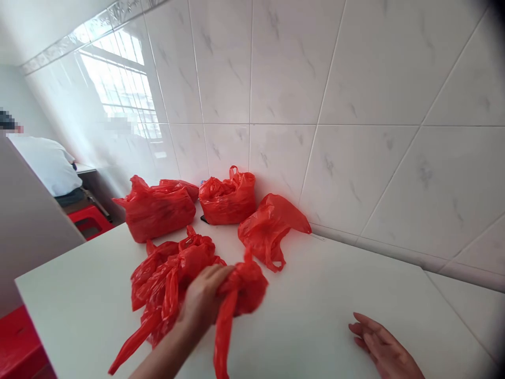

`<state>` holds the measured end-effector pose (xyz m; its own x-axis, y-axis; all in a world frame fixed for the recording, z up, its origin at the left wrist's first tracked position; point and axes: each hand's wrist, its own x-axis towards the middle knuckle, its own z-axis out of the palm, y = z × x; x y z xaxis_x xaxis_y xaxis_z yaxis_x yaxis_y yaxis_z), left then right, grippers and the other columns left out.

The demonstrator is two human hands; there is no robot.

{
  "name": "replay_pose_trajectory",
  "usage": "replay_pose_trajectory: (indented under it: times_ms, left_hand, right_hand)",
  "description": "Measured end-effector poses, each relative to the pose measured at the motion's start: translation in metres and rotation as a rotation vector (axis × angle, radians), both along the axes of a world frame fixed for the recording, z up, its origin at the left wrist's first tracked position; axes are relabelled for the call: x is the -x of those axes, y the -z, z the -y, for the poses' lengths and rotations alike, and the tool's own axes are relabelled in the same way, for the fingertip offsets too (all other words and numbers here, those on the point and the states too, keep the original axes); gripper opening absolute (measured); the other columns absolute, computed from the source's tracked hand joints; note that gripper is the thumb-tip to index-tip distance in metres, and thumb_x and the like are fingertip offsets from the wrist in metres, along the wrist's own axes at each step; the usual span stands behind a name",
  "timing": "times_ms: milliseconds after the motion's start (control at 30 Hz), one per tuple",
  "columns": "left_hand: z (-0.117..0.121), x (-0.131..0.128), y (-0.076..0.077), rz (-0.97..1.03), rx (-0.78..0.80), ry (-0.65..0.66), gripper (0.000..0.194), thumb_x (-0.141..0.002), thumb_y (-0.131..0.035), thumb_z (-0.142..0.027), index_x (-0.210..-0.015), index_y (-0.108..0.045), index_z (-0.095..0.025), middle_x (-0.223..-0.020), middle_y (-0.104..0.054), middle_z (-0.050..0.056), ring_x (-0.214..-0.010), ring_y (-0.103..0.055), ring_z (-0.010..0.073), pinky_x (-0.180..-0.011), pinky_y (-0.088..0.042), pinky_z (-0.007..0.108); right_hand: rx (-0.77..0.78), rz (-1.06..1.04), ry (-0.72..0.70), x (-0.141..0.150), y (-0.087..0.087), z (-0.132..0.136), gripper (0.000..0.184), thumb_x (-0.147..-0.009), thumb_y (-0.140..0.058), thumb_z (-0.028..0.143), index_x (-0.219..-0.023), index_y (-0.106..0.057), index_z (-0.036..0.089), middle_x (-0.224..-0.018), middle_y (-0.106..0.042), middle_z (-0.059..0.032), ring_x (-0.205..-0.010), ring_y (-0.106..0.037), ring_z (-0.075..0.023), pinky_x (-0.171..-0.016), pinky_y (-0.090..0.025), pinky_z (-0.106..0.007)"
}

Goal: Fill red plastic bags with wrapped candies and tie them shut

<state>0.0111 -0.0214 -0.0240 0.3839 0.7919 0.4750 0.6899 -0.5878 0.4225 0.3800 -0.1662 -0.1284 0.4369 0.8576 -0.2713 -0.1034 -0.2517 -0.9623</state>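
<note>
At lower centre, our left hand (203, 295), the nearer one, grips the knotted red plastic bag (251, 288); its tie (224, 334) runs toward the lower edge. Our right hand (385, 345), empty, half-open, lies right of the bag.

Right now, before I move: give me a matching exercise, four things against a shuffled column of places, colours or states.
Things
1. left hand
2. right hand
3. wall
4. person in the white shirt

Places, colours or states
A. beyond the left end of the table
B. above bare tabletop, holding nothing
C. pale tiles with grey marbling
D. closed on a knotted red bag

Pairs: 1-D, 2-B, 3-C, 4-A
</note>
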Motion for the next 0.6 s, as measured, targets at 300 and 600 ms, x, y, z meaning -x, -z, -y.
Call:
replay_pose_trajectory:
  times_ms: [300,600]
  left_hand:
    - [0.009,0.016,0.004,-0.494,0.168,-0.019,0.079,-0.063,-0.061,-0.012,-0.133,-0.042,-0.043,-0.157,-0.014,0.000,-0.142,-0.006,0.0365,-0.107,-0.010,0.065]
    - [-0.012,0.012,0.011,-0.551,0.346,-0.105,0.084,-0.052,-0.075,-0.024,-0.131,-0.049,-0.029,-0.155,-0.020,0.010,-0.142,-0.003,0.0365,-0.108,0.003,0.063]
  right_hand:
    - [-0.013,0.093,0.045,0.011,-0.012,-0.003,0.058,-0.068,-0.063,0.063,-0.110,-0.064,0.023,-0.101,-0.071,-0.0055,-0.106,-0.062,-0.0267,-0.093,-0.051,-0.031]
    - [-0.037,0.125,0.060,0.016,-0.011,-0.006,0.052,-0.069,-0.063,0.060,-0.106,-0.066,0.024,-0.099,-0.071,-0.0040,-0.106,-0.061,-0.0253,-0.093,-0.050,-0.033]
